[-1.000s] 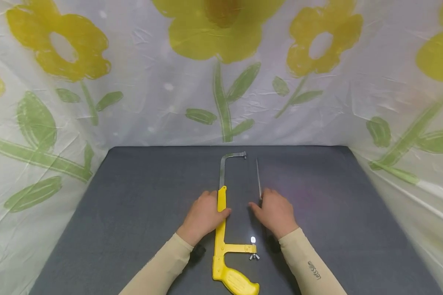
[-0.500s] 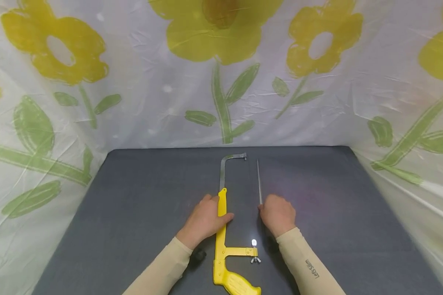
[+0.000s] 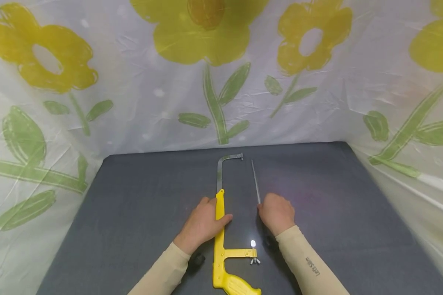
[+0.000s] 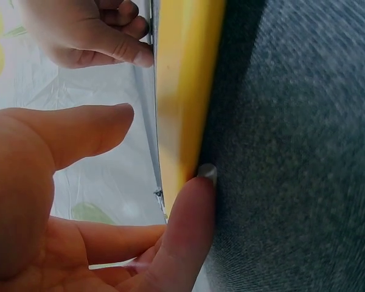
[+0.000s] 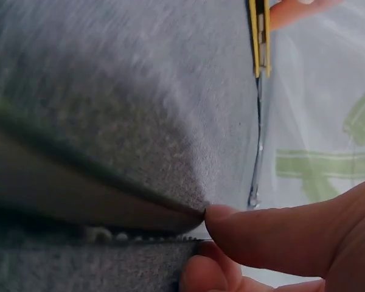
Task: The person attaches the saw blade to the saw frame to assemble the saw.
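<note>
A yellow-handled hacksaw frame (image 3: pixel 219 246), without a blade across it, lies lengthwise on the dark cloth. My left hand (image 3: pixel 203 221) loosely holds its long bar, fingers along the left side and thumb reaching over it. In the left wrist view a fingertip (image 4: pixel 198 188) meets the edge of the yellow bar (image 4: pixel 181 79), while the thumb stays raised above. To the right, my right hand (image 3: pixel 277 211) pinches a thin hacksaw blade (image 3: pixel 256 184). The right wrist view shows thumb and forefinger on the blade (image 5: pixel 79 188), its teeth along the lower edge.
Wing nuts (image 3: pixel 254 260) hang at the frame's near arm, and its bent metal end (image 3: pixel 230 157) points right. A dark-covered table (image 3: pixel 144 196) runs back to a white curtain (image 3: pixel 151 90) with yellow flowers. Beige sleeves (image 3: pixel 306 258) cover both forearms.
The right thumb, spread out earlier, has come in against the blade, and the blade's far tip leans slightly further left. The left hand stays on the frame. The head view has tilted a little.
</note>
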`<state>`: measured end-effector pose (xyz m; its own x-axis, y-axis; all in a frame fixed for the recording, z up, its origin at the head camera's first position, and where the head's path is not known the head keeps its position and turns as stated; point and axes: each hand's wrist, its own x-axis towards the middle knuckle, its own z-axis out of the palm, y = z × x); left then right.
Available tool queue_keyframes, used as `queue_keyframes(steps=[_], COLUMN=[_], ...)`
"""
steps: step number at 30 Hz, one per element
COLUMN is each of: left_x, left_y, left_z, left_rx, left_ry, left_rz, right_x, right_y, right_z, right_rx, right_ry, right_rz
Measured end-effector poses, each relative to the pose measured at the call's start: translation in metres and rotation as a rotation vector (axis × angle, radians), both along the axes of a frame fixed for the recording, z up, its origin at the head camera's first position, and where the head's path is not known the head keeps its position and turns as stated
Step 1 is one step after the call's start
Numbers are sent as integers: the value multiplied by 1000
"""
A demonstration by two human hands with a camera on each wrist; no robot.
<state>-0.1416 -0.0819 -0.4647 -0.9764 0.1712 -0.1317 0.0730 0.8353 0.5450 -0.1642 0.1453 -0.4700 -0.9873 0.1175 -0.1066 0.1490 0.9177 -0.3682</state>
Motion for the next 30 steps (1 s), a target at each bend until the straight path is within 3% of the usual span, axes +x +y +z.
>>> queue_keyframes(steps=[8, 14, 24, 30], left_x=[1, 1, 1, 1], left_y=[1, 1, -2, -2], left_z=[-1, -2, -4, -3], left_rx=[-33, -36, 6, 29], left_ry=[-14, -12, -29, -26], left_rz=[15, 13, 7, 6], right_x=[0, -1, -4, -7], right_y=[0, 2, 9, 7], right_z=[3, -1, 7, 11], right_rx=[-63, -139, -322, -477], right_ry=[-67, 23, -98, -89], right_rz=[0, 45, 72, 93])
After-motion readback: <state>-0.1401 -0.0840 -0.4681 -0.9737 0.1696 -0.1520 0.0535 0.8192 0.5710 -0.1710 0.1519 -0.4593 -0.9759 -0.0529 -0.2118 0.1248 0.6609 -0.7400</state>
